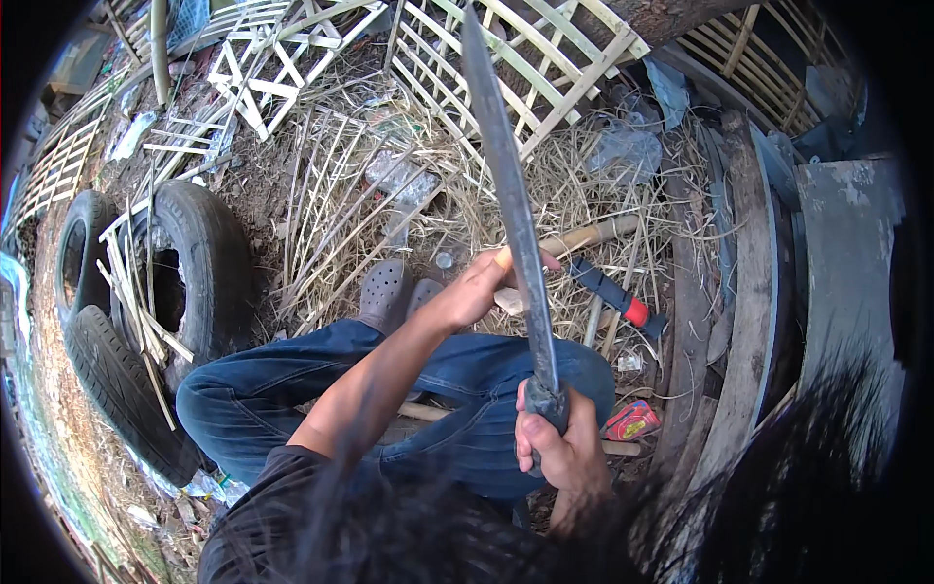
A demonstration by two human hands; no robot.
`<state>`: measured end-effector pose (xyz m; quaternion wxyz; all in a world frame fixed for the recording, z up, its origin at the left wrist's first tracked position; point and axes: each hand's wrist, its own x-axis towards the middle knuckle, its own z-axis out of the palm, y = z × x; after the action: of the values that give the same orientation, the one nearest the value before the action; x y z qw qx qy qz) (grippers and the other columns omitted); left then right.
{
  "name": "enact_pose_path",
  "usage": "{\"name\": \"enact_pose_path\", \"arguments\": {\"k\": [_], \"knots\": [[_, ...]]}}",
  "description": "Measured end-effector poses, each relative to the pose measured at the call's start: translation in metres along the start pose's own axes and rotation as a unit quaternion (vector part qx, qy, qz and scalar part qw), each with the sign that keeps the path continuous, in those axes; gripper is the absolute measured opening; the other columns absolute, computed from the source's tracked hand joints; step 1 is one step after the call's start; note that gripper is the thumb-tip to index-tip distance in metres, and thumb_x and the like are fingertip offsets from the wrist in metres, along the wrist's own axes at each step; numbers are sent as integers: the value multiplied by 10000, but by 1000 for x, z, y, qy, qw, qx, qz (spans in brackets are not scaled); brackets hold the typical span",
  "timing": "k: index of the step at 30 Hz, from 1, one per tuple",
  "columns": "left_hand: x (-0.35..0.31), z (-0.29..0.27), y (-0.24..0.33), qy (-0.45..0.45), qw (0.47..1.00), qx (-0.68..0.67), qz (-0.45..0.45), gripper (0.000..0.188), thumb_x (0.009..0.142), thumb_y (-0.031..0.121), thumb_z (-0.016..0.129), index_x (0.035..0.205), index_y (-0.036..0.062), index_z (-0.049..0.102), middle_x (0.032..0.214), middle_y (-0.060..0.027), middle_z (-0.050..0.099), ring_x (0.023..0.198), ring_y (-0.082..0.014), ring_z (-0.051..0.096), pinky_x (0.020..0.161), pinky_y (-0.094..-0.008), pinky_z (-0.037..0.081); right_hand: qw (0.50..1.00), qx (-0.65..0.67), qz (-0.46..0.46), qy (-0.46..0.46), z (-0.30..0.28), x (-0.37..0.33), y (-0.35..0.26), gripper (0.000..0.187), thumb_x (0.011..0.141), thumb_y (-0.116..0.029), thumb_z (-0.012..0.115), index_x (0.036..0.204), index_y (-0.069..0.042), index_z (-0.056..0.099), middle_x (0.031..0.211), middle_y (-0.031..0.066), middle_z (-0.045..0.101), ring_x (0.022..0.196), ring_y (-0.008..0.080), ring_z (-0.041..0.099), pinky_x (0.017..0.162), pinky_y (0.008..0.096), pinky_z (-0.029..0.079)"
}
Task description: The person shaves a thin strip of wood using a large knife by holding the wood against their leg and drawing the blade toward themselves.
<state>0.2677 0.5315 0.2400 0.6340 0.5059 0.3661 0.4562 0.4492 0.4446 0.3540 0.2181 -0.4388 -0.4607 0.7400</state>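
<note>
Machete (513,190): long, dark blade, narrow tip pointing away; my right hand (564,443) wrapped tight round black handle (547,404). Bamboo piece (589,237): smaller, pale tan, smooth, above straw-like strips (569,185), my left hand (473,290) gripping near end.

the right of the hands (564,440) grips a long knife (510,180), the left (474,294) holds a bamboo stick (588,236).

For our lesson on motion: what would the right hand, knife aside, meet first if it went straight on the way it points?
Probably the denim-clad right knee, just ahead of the right hand; depth is unclear, so it might pass above, toward the bamboo stick.
</note>
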Motion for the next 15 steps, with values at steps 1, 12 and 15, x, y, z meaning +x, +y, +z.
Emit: {"name": "enact_pose_path", "arguments": {"k": [1,12,15], "knots": [[4,1,-4,29,999,15,0,792,913,671,157,1206,43,541,520,3,443,472,-81,410,523,-235,347,999,40,-5,3,1,1,1,252,861,-208,639,954,-5,521,611,8,523,472,67,505,434,217,408],[49,31,-3,104,983,18,152,663,983,526,157,1068,0,550,1028,-154,579,978,-258,546,863,-406,433,968,197,-117,107,3,4,5,320,853,-160,637,1039,28,457,612,73,513,458,129,505,434,256,432],[79,85,39,49,965,-37,254,593,974,531,250,1203,16,433,1043,-184,543,982,-320,541,867,-404,427,973,162,-118,119,2,13,2,320,850,-154,636,1040,27,454,619,77,515,458,129,506,435,257,434]]}}
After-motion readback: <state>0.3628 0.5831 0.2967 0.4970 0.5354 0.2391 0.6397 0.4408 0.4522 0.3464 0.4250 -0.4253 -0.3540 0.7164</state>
